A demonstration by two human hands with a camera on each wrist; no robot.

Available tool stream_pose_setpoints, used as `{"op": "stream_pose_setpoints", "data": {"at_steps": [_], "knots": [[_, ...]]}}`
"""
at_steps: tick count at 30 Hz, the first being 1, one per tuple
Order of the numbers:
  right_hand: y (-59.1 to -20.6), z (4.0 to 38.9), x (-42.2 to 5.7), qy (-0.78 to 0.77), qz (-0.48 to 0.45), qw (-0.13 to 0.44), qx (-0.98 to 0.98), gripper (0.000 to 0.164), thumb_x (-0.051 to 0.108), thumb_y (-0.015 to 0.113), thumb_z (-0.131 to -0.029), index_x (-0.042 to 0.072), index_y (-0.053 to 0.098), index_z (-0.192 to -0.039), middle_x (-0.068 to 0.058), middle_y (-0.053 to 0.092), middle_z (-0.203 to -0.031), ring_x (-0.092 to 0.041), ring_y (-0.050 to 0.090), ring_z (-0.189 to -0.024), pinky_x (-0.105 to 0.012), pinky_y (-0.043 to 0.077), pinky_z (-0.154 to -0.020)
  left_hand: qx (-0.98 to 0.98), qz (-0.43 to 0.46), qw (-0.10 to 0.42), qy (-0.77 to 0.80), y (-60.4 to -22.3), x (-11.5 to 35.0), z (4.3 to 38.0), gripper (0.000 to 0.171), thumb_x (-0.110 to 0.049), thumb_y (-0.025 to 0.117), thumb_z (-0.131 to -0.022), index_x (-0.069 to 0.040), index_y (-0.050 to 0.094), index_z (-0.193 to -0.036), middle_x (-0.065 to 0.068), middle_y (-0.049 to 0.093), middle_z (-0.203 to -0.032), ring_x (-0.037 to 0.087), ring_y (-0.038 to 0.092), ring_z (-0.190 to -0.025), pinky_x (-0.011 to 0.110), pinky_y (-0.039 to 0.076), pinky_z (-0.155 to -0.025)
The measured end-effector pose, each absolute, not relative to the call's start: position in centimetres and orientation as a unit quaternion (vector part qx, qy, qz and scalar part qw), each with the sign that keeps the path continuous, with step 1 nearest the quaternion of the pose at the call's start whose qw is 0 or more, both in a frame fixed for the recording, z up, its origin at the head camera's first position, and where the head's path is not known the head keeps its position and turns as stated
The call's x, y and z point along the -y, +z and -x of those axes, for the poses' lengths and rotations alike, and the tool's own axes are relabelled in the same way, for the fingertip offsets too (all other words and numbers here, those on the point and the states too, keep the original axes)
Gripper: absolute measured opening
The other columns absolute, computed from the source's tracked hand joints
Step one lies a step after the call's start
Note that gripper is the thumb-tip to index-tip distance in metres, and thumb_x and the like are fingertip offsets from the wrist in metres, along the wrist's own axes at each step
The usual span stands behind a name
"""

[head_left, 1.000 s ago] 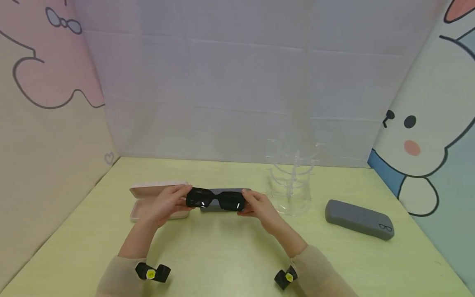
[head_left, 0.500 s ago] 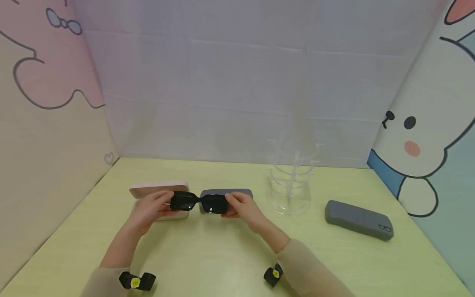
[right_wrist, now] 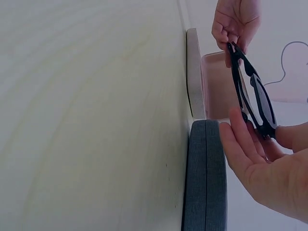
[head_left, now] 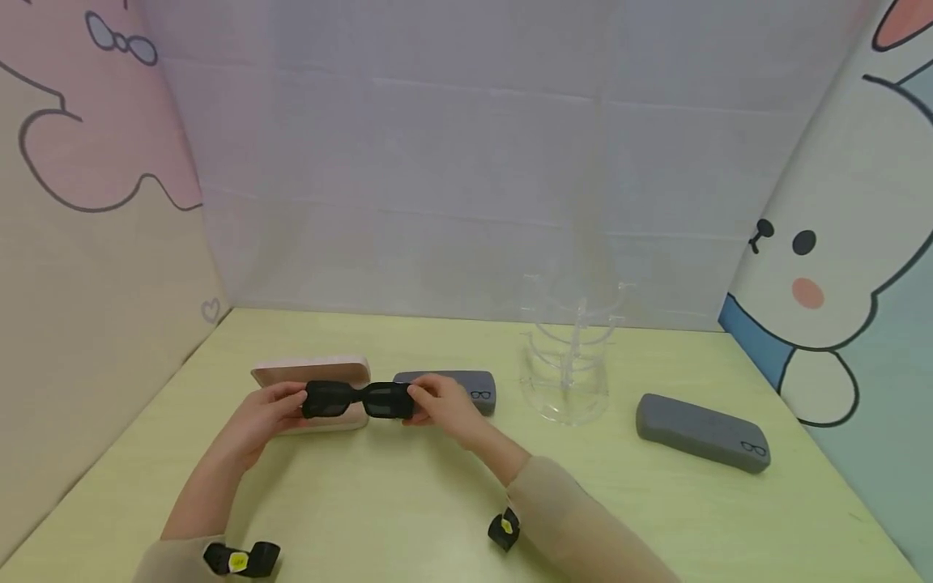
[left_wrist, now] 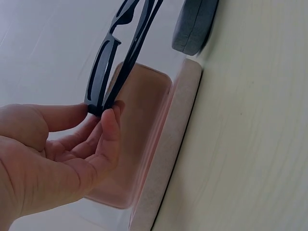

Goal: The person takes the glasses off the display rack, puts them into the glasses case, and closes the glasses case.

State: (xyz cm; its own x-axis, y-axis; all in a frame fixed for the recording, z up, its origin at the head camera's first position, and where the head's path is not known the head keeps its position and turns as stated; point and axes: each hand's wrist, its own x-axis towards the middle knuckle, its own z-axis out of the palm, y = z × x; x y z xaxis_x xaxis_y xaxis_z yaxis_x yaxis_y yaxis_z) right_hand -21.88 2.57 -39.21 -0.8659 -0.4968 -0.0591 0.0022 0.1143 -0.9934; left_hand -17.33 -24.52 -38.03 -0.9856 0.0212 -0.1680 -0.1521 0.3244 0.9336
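Observation:
Black sunglasses [head_left: 359, 398] with folded temples are held level above the table, lenses toward the head camera. My left hand [head_left: 258, 417] pinches their left end between thumb and fingers, as the left wrist view shows up close. At the other end my right hand [head_left: 448, 407] pinches the frame, thumb on the lens side and fingers behind. Just beyond the sunglasses lies an open pink glasses case [head_left: 313, 372], its lid raised and its lower half partly covered by the left hand and the sunglasses. Partly behind the right hand is a grey glasses case [head_left: 481, 390], closed.
A clear tiered display stand [head_left: 567, 380] rises right of the middle. Farther right, another closed grey glasses case [head_left: 703, 433] rests at an angle on the pale yellow table [head_left: 408, 518]. A pale cloth backdrop [head_left: 437, 186] hangs behind, with cartoon-printed panels on both sides.
Both hands have carried the sunglasses leftward, from in front of the middle grey case to in front of the open pink case. That grey case is now less covered.

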Motion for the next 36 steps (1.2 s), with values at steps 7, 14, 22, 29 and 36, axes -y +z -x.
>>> {"op": "stream_pose_setpoints", "data": {"at_steps": [7,14,22,29,36], "knots": [[-37.5,21.0,-1.0,-0.632,0.172,0.202,-0.729,0.027,0.003,0.047,-0.093,-0.011,0.050,-0.117,-0.026,0.059,-0.106,-0.042,0.063,-0.083,-0.043,0.053,-0.076,-0.818,0.052,0.050,0.570,-38.0,25.7,17.1,0.045,-0.014,0.046,-0.096,0.015,0.035,-0.129,0.020,0.050,-0.118,-0.002,0.058,-0.080,0.024,0.052,-0.078],[-39.1,21.8,0.8,-0.620,0.166,0.209,-0.738,0.027,0.005,0.051,-0.092,-0.004,0.050,-0.118,-0.017,0.059,-0.097,-0.036,0.065,-0.081,-0.039,0.054,-0.071,-0.825,0.084,0.029,0.558,-38.3,26.8,16.8,0.048,-0.016,0.048,-0.095,0.014,0.036,-0.130,0.012,0.053,-0.113,-0.004,0.058,-0.077,0.021,0.052,-0.074],[-39.5,21.8,2.2,-0.617,0.148,0.194,-0.748,0.030,0.004,0.056,-0.089,-0.002,0.050,-0.118,-0.011,0.060,-0.089,-0.025,0.067,-0.072,-0.030,0.055,-0.063,-0.821,0.107,0.022,0.560,-38.3,27.5,16.8,0.048,-0.016,0.049,-0.094,0.015,0.037,-0.129,0.000,0.057,-0.099,-0.002,0.059,-0.074,0.022,0.053,-0.073],[-39.3,21.3,3.7,-0.594,0.121,0.153,-0.781,0.029,0.005,0.058,-0.088,-0.002,0.055,-0.116,-0.009,0.062,-0.088,-0.023,0.067,-0.068,-0.026,0.055,-0.058,-0.813,0.142,0.009,0.564,-38.4,28.0,16.7,0.046,-0.015,0.050,-0.093,0.015,0.040,-0.127,-0.010,0.057,-0.086,-0.002,0.059,-0.072,0.021,0.053,-0.070],[-39.4,21.0,5.0,-0.571,0.106,0.137,-0.803,0.032,0.007,0.057,-0.089,0.001,0.055,-0.120,-0.006,0.060,-0.089,-0.024,0.067,-0.069,-0.023,0.054,-0.057,-0.816,0.166,0.003,0.553,-38.6,28.3,16.7,0.046,-0.014,0.049,-0.093,0.016,0.040,-0.127,-0.001,0.059,-0.092,-0.002,0.060,-0.069,0.020,0.053,-0.068]]}}
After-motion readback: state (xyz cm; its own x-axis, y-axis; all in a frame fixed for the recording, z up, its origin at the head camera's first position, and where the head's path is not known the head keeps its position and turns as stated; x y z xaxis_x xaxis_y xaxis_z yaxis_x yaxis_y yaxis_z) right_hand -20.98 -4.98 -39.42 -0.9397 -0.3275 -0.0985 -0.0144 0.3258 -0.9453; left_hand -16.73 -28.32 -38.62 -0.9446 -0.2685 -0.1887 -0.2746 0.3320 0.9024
